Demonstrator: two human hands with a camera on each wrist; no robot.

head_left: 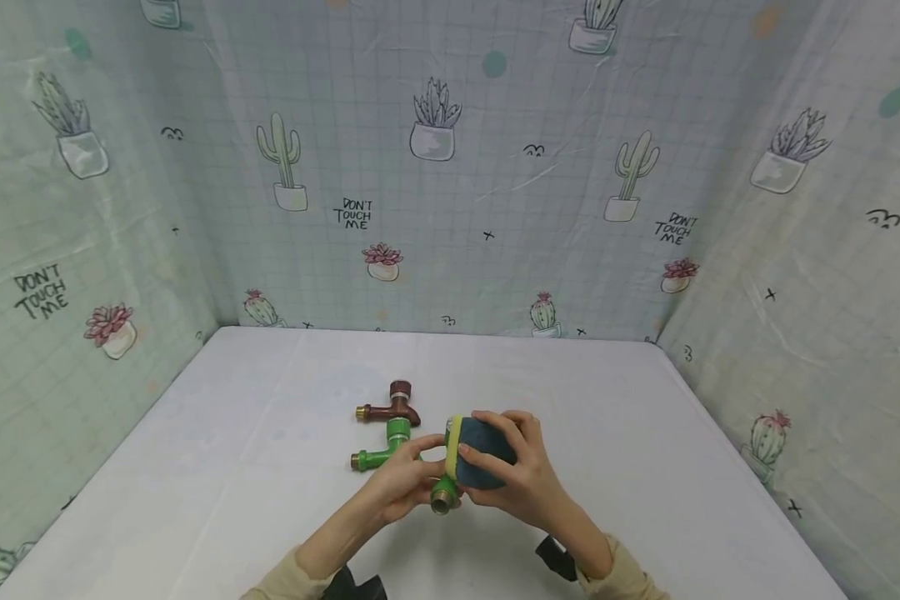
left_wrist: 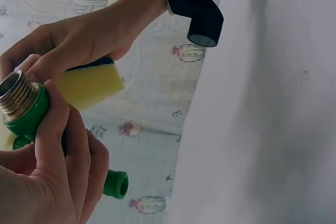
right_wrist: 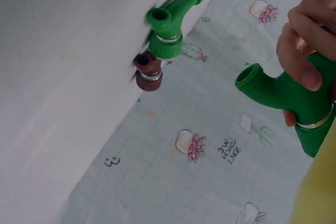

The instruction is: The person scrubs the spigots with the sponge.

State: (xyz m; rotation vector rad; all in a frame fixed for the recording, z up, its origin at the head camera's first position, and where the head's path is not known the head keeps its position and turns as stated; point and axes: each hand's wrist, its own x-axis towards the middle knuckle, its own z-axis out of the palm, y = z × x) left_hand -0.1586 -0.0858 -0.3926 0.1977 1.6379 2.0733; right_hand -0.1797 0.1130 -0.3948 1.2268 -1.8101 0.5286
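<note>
My left hand grips a green tap with a threaded brass inlet that points toward me. In the right wrist view the same tap's curved spout juts out past the fingers. My right hand holds a sponge with a dark blue scouring side and a yellow foam side. The foam faces the tap and appears to press against its upper part; the exact contact is hidden. The left palm and fingers cover much of the tap's body.
A second green tap lies on the white table just beyond my left hand. Behind it lies a brown tap. Patterned cloth walls enclose the table at the back and sides. Black pieces sit near both wrists.
</note>
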